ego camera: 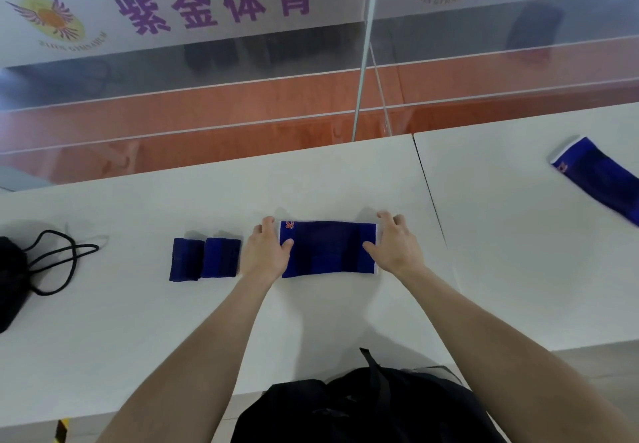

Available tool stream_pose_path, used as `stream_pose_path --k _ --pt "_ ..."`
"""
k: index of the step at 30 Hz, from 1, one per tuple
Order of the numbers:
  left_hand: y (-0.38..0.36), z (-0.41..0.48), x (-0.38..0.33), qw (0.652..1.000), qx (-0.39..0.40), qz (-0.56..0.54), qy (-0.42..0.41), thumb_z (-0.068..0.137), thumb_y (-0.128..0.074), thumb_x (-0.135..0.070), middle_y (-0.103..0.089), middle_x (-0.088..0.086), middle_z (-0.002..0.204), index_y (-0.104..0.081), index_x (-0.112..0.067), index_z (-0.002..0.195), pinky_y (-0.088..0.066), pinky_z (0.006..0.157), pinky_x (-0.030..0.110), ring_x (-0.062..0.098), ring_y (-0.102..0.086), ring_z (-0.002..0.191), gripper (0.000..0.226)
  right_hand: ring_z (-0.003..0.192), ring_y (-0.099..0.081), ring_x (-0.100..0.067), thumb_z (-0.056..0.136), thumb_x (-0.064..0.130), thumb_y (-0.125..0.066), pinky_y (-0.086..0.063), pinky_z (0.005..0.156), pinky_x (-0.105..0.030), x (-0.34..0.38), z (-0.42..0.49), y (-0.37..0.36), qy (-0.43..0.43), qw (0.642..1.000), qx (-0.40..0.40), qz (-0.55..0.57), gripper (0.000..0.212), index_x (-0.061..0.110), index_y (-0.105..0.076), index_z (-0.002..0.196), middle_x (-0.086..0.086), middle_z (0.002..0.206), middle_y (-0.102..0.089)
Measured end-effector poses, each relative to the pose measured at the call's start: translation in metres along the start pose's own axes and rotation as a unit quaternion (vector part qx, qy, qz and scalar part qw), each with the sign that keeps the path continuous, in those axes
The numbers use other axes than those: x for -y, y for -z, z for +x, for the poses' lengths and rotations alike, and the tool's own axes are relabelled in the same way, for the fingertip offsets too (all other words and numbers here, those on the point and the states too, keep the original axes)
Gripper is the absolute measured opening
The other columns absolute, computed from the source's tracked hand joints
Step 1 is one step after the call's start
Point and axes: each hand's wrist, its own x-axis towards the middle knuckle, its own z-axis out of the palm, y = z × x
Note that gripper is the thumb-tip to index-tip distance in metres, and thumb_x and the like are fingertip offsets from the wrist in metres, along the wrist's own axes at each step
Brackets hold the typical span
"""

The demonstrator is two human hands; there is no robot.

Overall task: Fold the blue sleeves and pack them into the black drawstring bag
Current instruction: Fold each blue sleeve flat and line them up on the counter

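At the far left edge of the white surface [138,321] lay a black drawstring bag of soft fabric [10,280], partly out of view. Its black cord [62,259] looped out to the right. Well to its right, 2 folded blue sleeves sat side by side and touching: the left folded sleeve [185,260] and the right folded sleeve [221,257].

Just beside them, the left hand [266,252] held the left end of a long blue knitted sleeve [326,249]. This sleeve lay flat across the middle of the surface, with white trim at both ends and small orange lettering near the left end. The left grip was closed on that end, thumb on top of the fabric and fingers curled at the far corner. The right hand [394,245] had the same grip on the right end.

Far to the right, across a narrow seam in the surface, 1 more unfolded blue sleeve [598,176] lay slanted, partly cut off by the edge. Behind the surface stood a clear panel with purple characters [214,3].
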Motion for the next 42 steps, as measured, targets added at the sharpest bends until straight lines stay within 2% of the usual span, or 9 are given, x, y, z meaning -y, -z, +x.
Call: stream_pose_path --k 7,11,16,19,23,31,34,38,42 --pt "0.004 0.027 0.004 0.998 0.044 -0.044 0.018 0.09 -0.087 -0.029 -0.06 0.004 0.124 -0.054 -0.022 0.123 -0.051 0.077 0.037 0.027 -0.065 0.104 0.048 0.087 -0.062 -0.024 0.083 0.015 -0.081 -0.052 0.067 -0.035 0.01 0.012 0.008 -0.025 0.997 0.066 -0.011 0.028 0.012 -0.061 0.103 -0.006 0.113 -0.062" --pt "0.011 0.029 0.003 0.994 0.054 -0.096 0.013 0.087 -0.087 -0.017 -0.067 -0.008 0.096 -0.06 -0.021 0.115 -0.058 0.08 0.04 0.024 -0.07 0.1 0.039 0.082 -0.063 -0.023 0.083 0.011 -0.076 -0.051 0.061 -0.035 0.007 0.01 0.009 -0.047 0.995 0.077 0.047 0.023 0.017 -0.06 0.098 -0.003 0.095 -0.069" --pt "0.045 0.027 -0.011 0.987 0.022 -0.156 -0.034 0.093 -0.086 -0.017 -0.074 -0.006 0.101 -0.077 -0.022 0.114 -0.053 0.071 0.03 0.018 -0.075 0.086 0.024 0.077 -0.066 -0.024 0.085 0.015 -0.077 -0.054 0.063 -0.037 0.014 0.013 0.029 -0.004 0.996 0.019 0.085 0.013 0.02 -0.073 0.097 0.001 0.082 -0.069" --pt "0.07 0.026 -0.02 0.971 -0.004 -0.231 -0.064 0.098 -0.078 -0.006 -0.078 -0.004 0.108 -0.074 -0.025 0.103 -0.06 0.065 0.035 0.015 -0.082 0.071 0.02 0.078 -0.067 -0.023 0.089 0.013 -0.075 -0.055 0.062 -0.034 0.024 0.018 0.049 0.041 0.989 -0.07 0.126 0.014 0.025 -0.072 0.097 0.003 0.086 -0.07" --pt "0.075 0.011 -0.014 0.966 -0.016 -0.232 -0.112 0.095 -0.079 0.006 -0.081 -0.009 0.116 -0.075 -0.027 0.092 -0.066 0.084 0.032 0.013 -0.082 0.089 0.033 0.083 -0.065 -0.024 0.088 0.0 -0.072 -0.054 0.073 -0.037 0.018 0.009 0.051 0.144 0.97 -0.169 0.101 0.025 0.021 -0.069 0.1 0.004 0.104 -0.068" --pt "0.004 -0.036 0.046 0.981 0.089 -0.093 -0.146 0.089 -0.066 -0.017 -0.066 -0.016 0.132 -0.083 -0.032 0.085 -0.063 0.093 0.037 0.009 -0.076 0.093 0.023 0.121 -0.061 -0.025 0.086 -0.005 -0.058 -0.056 0.1 -0.042 -0.033 -0.044 -0.014 0.154 0.984 -0.026 -0.089 0.045 0.018 -0.078 0.12 0.003 0.125 -0.068" --pt "0.006 -0.034 0.036 0.983 0.064 -0.093 -0.145 0.1 -0.065 -0.024 -0.062 -0.013 0.119 -0.077 -0.032 0.097 -0.055 0.082 0.028 0.008 -0.071 0.089 0.016 0.117 -0.065 -0.029 0.096 0.013 -0.061 -0.055 0.095 -0.04 -0.016 -0.045 -0.005 0.097 0.993 -0.026 -0.055 0.027 0.014 -0.076 0.118 -0.003 0.12 -0.07" --pt "-0.001 -0.015 0.031 0.981 0.007 -0.195 -0.001 0.1 -0.079 -0.025 -0.065 -0.005 0.117 -0.066 -0.022 0.121 -0.061 0.084 0.035 0.012 -0.07 0.097 0.025 0.111 -0.067 -0.032 0.099 0.054 -0.069 -0.053 0.084 -0.041 0.013 -0.023 0.004 -0.055 0.998 -0.021 0.032 0.06 0.009 -0.056 0.135 -0.007 0.121 -0.068" --pt "-0.006 0.005 0.035 0.894 0.082 -0.4 0.188 0.089 -0.092 -0.016 -0.08 0.011 0.117 -0.069 -0.007 0.13 -0.068 0.09 0.048 0.03 -0.08 0.104 0.047 0.104 -0.069 -0.032 0.083 0.064 -0.084 -0.05 0.074 -0.038 0.018 -0.007 -0.003 -0.117 0.993 0.009 0.028 0.075 0.008 -0.054 0.124 -0.005 0.108 -0.067"
